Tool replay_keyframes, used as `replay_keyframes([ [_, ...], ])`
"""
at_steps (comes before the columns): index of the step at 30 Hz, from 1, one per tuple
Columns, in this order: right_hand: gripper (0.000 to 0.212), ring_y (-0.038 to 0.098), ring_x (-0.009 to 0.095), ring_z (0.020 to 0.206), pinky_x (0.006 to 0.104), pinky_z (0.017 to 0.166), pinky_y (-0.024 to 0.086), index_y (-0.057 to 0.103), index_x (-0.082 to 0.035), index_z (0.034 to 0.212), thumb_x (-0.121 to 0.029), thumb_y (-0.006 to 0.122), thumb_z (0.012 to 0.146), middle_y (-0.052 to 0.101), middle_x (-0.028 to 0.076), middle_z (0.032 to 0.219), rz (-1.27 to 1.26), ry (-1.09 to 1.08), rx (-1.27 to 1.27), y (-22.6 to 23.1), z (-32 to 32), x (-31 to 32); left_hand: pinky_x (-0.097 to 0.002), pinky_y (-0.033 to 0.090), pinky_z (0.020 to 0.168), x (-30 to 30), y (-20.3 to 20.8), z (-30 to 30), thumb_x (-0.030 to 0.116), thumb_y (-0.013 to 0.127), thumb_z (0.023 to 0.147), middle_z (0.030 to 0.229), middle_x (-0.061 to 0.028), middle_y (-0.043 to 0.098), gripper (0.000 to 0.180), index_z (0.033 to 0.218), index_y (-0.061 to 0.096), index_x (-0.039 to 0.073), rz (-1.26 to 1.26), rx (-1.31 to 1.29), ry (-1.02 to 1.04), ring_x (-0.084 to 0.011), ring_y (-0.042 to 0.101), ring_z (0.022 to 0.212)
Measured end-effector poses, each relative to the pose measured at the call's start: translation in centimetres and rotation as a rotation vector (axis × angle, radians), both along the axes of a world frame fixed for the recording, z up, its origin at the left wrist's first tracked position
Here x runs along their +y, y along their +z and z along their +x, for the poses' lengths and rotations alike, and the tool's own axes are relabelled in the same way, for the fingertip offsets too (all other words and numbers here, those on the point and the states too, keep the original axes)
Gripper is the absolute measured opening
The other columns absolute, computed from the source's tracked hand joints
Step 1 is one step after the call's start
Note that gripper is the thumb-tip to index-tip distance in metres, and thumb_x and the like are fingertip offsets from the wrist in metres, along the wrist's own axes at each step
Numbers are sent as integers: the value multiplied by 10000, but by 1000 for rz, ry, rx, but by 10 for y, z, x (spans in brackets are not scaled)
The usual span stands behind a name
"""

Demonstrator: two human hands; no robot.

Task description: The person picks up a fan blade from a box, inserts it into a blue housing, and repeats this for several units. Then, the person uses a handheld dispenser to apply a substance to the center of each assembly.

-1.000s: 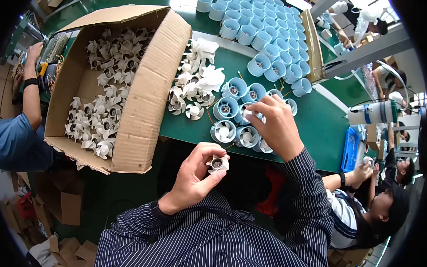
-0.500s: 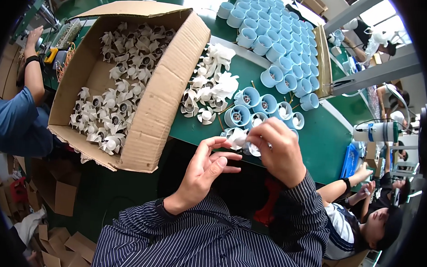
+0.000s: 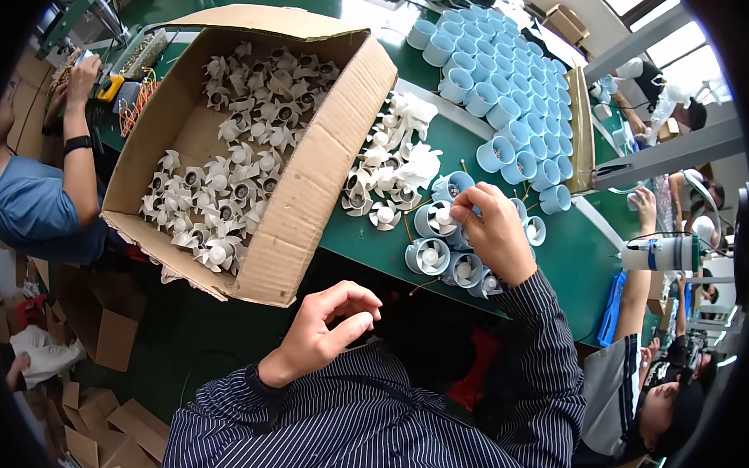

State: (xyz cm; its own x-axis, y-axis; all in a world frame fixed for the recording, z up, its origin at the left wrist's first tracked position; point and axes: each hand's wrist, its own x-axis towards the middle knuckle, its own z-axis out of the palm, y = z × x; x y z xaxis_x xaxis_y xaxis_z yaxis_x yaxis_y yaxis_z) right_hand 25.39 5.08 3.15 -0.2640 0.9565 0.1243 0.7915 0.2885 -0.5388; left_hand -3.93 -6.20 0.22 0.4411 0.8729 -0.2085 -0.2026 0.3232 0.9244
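Observation:
My right hand (image 3: 496, 234) has its fingers pinched on a white fan impeller (image 3: 443, 217) at the mouth of a light blue cup-shaped housing; the fingers partly cover it. Beside it, a blue housing (image 3: 417, 264) near the table's front edge has a white impeller inside, and so do several neighbours. My left hand (image 3: 320, 331) hovers in front of the table edge, fingers loosely curled, thumb apart from them, with nothing visible in it. To the left of the housings lies a loose heap of white impellers (image 3: 383, 164).
A large open cardboard box (image 3: 327, 162) with many white impellers stands at left. Rows of blue housings (image 3: 502, 115) fill the green table (image 3: 374, 250) toward the back right. Thin wires stick out from some housings. Other people work at left and right.
The white impeller that was between my hands is now at a housing farther back, with my right hand. My left hand has drawn down, away from the housings. The whole view has shifted slightly.

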Motion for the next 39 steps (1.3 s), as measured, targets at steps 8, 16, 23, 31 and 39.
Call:
replay_keyframes([
  [8, 103, 653, 338, 821, 412, 725, 507, 712, 8, 895, -71, 761, 850, 658, 134, 853, 22, -38, 13, 9, -3, -5, -285, 560, 751, 2, 54, -47, -4, 694, 897, 948, -110, 717, 200, 1093, 689, -46, 510, 279, 38, -171, 694, 810],
  [16, 71, 638, 303, 869, 424, 788, 508, 761, -45, 795, -104, 799, 786, 678, 91, 816, 131, 21, -171, 10, -9, -3, -353, 567, 698, 52, 82, -123, 99, 758, 863, 854, -113, 705, 231, 1078, 722, 23, 731, 936, 414, -236, 698, 744],
  [23, 99, 630, 296, 879, 422, 817, 501, 770, -57, 787, -154, 790, 787, 681, 82, 784, 137, 108, -260, 5, -9, -1, -505, 566, 853, 89, 76, -138, 221, 771, 767, 1021, -176, 762, 419, 1150, 735, 57, 578, 1333, -287, -401, 725, 935],
  [31, 112, 648, 298, 891, 410, 842, 507, 780, -60, 831, -170, 775, 813, 723, 92, 825, 128, 114, -287, 6, -10, -12, -490, 568, 846, 101, 53, -128, 188, 756, 768, 969, -228, 737, 443, 1198, 739, 85, 621, 1356, -437, -394, 714, 967],
  [39, 116, 667, 282, 809, 411, 760, 524, 780, -49, 893, -163, 768, 884, 723, 91, 829, 116, 123, -85, 54, -10, -24, -339, 568, 758, 97, 85, -153, 131, 737, 882, 970, -92, 727, 302, 1161, 704, 19, 488, 952, 1, -183, 709, 840],
])
